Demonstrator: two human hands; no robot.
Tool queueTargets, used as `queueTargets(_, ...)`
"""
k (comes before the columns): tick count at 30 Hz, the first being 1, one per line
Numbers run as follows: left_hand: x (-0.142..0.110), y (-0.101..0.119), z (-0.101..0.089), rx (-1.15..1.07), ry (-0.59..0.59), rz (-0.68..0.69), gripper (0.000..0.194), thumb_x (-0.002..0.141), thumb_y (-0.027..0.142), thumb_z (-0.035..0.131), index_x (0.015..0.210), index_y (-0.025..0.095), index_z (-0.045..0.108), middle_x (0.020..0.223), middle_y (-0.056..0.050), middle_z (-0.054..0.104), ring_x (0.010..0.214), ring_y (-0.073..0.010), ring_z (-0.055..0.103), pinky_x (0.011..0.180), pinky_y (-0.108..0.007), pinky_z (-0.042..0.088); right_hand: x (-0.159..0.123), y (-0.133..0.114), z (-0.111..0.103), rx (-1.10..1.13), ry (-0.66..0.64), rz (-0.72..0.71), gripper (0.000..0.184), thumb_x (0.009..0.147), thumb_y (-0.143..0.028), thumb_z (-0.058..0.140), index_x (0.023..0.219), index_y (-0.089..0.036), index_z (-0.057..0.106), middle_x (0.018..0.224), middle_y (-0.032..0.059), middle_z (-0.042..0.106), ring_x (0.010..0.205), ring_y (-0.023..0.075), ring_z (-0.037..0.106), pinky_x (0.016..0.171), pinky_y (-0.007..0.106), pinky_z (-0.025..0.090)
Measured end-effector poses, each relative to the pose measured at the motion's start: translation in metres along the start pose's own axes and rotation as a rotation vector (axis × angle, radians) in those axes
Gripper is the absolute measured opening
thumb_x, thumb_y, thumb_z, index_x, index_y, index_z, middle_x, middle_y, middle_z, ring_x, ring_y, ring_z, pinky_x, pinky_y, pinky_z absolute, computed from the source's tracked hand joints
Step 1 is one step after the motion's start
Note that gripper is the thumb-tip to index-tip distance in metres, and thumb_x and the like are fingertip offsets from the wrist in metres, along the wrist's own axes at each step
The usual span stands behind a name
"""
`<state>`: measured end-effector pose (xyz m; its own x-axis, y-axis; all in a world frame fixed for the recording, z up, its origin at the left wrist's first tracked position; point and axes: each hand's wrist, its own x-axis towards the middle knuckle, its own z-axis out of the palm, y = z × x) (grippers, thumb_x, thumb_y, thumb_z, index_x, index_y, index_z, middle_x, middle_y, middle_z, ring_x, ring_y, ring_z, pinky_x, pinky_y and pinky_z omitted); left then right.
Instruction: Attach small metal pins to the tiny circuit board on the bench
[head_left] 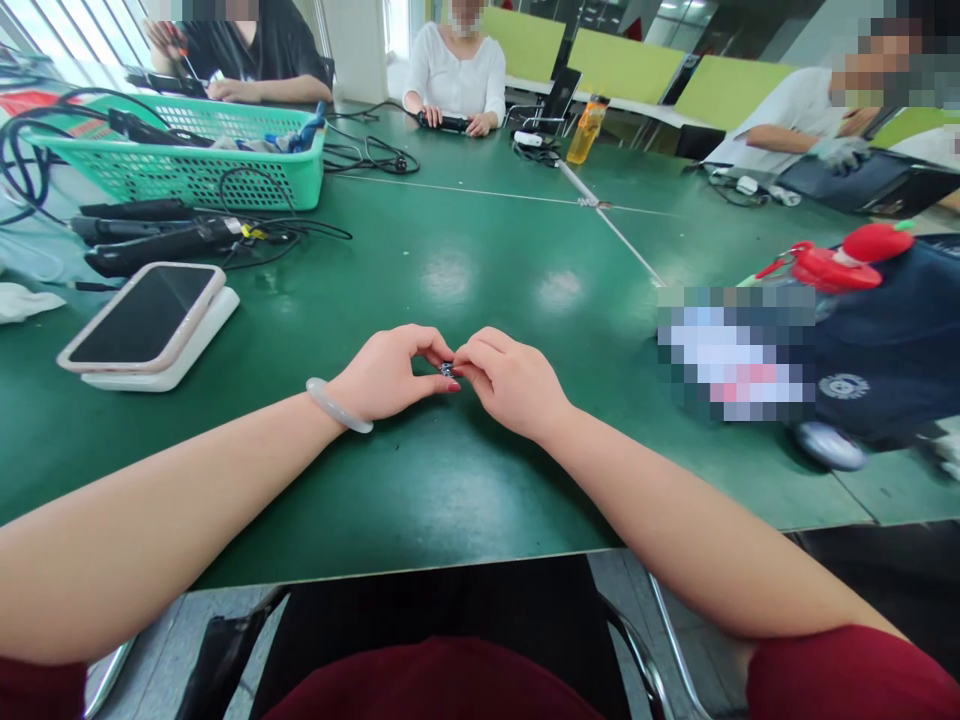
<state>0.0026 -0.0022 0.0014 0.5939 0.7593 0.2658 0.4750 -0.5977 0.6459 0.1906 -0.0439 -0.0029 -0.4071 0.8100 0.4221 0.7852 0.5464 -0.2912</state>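
Close to the front of the green table (pixel 405 270), my two hands meet fingertip to fingertip. Between the thumb and forefinger of my left hand (pixel 386 375) is a tiny dark, shiny metallic piece (pixel 448 369), too small to name. My right hand (pixel 514 382) has its fingers curled and pressed together, with the tips against the right side of the same piece. Whether those fingers pinch something else is hidden. A pale bangle (pixel 337 406) circles my left wrist.
To the left lie a phone (pixel 146 315) on a white box, several black handheld devices (pixel 161 240) and a green basket (pixel 202 170) of cables. At the right are a dark bag (pixel 892 350) and a mouse (pixel 829 445). A bottle (pixel 588 130) stands farther back. Other people sit around the table.
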Motion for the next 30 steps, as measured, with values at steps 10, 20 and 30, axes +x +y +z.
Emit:
queueTargets(10,-0.001,-0.002,0.000,0.044,0.012,0.038,0.028,0.073,0.041,0.070,0.089,0.020,0.065,0.088,-0.001,0.068,0.085,-0.0191,0.063,0.081,-0.033,0.048,0.003,0.000,-0.002,0.256,0.018,0.146,0.008,0.086,-0.022,0.055,0.082,-0.020,0.061,0.084,0.0005,0.059,0.067,0.0109,0.050,0.066,0.024,0.040)
queueTargets(20,0.001,-0.005,0.001,0.119,0.027,0.044,0.028,0.073,0.043,0.070,0.090,0.020,0.065,0.090,-0.002,0.069,0.086,-0.0199,0.062,0.082,-0.034,0.048,0.005,0.004,-0.003,0.297,-0.007,0.238,0.012,0.088,-0.026,0.050,0.083,-0.020,0.060,0.078,-0.0009,0.060,0.063,0.0107,0.048,0.063,0.024,0.039)
queueTargets(30,0.004,-0.009,0.001,0.243,0.032,-0.056,0.024,0.074,0.039,0.067,0.088,0.020,0.065,0.087,-0.003,0.069,0.090,-0.0232,0.060,0.082,-0.037,0.045,0.004,0.024,0.011,-0.073,-0.149,0.133,0.020,0.086,-0.029,0.059,0.099,-0.025,0.074,0.094,0.0046,0.063,0.091,0.0182,0.055,0.081,0.031,0.043)
